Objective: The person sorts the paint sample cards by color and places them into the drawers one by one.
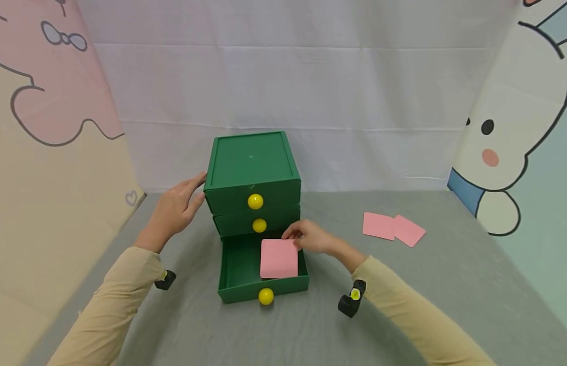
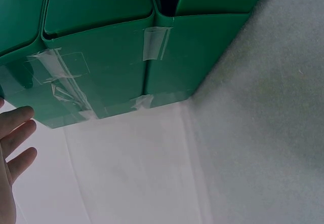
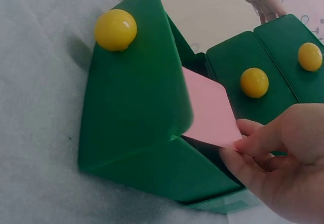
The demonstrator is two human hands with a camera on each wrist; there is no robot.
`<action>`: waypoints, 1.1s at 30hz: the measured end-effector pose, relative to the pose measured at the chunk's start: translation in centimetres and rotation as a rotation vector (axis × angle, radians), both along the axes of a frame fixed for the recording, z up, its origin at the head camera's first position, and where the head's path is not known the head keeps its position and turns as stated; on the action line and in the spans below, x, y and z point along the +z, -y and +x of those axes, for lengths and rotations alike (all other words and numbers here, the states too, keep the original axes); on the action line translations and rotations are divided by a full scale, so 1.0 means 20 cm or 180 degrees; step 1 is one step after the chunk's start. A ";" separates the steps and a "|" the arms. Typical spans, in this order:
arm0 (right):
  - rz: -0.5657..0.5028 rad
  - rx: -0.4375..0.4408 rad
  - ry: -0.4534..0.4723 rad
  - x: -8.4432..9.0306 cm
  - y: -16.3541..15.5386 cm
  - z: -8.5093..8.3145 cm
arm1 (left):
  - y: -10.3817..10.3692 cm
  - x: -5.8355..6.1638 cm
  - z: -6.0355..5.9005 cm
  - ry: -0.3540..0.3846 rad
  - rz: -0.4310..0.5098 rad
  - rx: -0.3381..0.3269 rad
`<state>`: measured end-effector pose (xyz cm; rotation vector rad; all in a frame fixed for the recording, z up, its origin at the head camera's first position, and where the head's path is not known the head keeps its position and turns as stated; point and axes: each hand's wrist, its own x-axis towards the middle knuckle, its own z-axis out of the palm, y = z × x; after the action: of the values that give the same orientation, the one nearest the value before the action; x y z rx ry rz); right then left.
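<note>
A green chest of drawers (image 1: 252,160) with yellow round knobs stands on the grey cloth. Its bottom drawer (image 1: 239,262) is pulled out; the two drawers above are closed. My right hand (image 1: 312,237) pinches a pink card (image 1: 279,259) by its corner, and the card is partly down inside that drawer. In the right wrist view, thumb and finger grip the pink card (image 3: 211,110) at its edge. Against the chest's upper left side rests my left hand (image 1: 175,208), fingers extended. The left wrist view shows the fingers (image 2: 20,138) beside the taped green side.
Two more pink cards (image 1: 378,225) lie overlapping on the grey cloth (image 1: 448,284) to the right of the chest. A white curtain (image 1: 288,86) hangs behind, and printed panels (image 1: 498,122) flank both sides.
</note>
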<state>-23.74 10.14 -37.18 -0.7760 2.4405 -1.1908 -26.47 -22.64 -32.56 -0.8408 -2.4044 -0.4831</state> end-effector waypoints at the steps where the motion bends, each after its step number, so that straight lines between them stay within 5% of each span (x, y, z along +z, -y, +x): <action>1: 0.0024 0.0016 -0.0014 -0.01 0.01 0.00 | 0.00 0.00 0.00 0.0003 -0.0001 0.0003; 17: 0.0722 0.0487 -0.0797 -0.01 0.05 0.01 | 0.00 0.00 0.00 0.0046 0.0007 0.0011; 33: 0.0514 0.0555 -0.0629 0.09 -0.07 0.02 | 0.00 0.01 0.01 0.0025 0.0034 -0.0021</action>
<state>-23.38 11.63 -35.42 -1.0761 2.5234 -0.8786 -26.29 -22.55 -32.44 -0.8438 -2.4049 -0.5023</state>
